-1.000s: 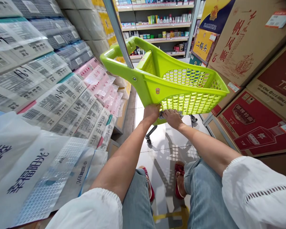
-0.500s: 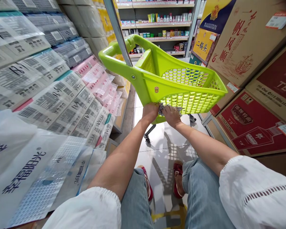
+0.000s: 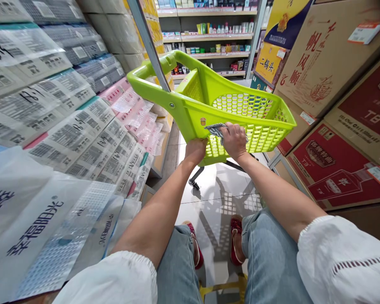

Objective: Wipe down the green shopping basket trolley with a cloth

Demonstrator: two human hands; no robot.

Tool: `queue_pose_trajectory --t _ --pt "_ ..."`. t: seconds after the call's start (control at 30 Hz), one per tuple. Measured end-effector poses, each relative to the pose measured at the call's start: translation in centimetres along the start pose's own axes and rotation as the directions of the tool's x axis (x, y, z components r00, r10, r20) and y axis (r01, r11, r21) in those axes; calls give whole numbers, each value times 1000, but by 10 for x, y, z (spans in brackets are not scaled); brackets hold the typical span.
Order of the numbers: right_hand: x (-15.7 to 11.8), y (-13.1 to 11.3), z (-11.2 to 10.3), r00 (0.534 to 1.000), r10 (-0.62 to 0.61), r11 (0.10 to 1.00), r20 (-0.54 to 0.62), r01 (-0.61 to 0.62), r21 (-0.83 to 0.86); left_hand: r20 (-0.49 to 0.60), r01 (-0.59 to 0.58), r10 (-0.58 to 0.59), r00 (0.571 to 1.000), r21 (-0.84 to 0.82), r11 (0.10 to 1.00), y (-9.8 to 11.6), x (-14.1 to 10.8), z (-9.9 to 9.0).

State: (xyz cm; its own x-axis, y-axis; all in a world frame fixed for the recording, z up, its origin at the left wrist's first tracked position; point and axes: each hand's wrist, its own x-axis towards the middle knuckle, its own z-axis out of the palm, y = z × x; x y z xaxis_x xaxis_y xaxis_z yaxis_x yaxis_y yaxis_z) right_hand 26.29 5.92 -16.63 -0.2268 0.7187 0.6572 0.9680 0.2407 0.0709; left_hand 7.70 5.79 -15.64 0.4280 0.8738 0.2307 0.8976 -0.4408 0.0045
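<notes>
A lime-green plastic shopping basket cart (image 3: 190,112) with a grey metal pull handle (image 3: 149,44) stands in front of me on small wheels. My left hand (image 3: 196,151) is closed on its lower rear corner, and some of the fingertips are hidden. A grey-and-white striped cloth (image 3: 215,128) is bunched in my right hand (image 3: 235,139), pressed against the holed side wall. Part of the cloth lies under the fingers, out of sight.
Stacked packs in plastic wrap (image 3: 79,126) slope up close on my left. Cardboard cartons (image 3: 316,63) are piled along the right. Shelves with bottles and tubes (image 3: 221,37) cross the far end. Below me are my knees and a yellow stool edge (image 3: 221,289).
My right hand has moved up and a little right along the cart's side with the cloth, away from my left hand. The left hand stays at the lower corner.
</notes>
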Motion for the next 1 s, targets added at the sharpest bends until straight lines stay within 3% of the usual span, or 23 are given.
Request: queue_pose_trajectory --t 0.13,0.23,0.33,0.4,0.5,0.6,0.7,0.83,1.0 --pt "-27 -14 21 987 -117 993 111 115 26 -10 20 -20 1000 7 1000 -3 2 2" --pt "-54 -22 39 949 -218 976 229 214 43 -17 22 -22 1000 0 1000 -5 3 4" --pt "-60 -20 44 917 -272 962 291 266 62 -18 25 -26 1000 -11 1000 -8 3 4" --pt "-48 -14 39 936 -248 969 250 244 47 -19 24 -25 1000 -19 1000 -10 3 5" --pt "-17 -2 20 988 -129 992 88 130 0 -29 12 -13 999 -24 1000 -12 3 6" --pt "5 6 0 999 -3 1000 -38 2 -5 -32 23 -24 999 -9 1000 -10 0 6" --pt "8 9 -11 998 16 1000 -62 -15 14 -69 25 -23 997 20 999 2 -4 4" --pt "2 9 -15 998 13 999 -61 -11 33 -120 -80 80 990 5 997 29 0 2" --pt "4 12 -16 997 14 999 -79 -10 44 -87 61 -63 994 -15 998 51 26 13"
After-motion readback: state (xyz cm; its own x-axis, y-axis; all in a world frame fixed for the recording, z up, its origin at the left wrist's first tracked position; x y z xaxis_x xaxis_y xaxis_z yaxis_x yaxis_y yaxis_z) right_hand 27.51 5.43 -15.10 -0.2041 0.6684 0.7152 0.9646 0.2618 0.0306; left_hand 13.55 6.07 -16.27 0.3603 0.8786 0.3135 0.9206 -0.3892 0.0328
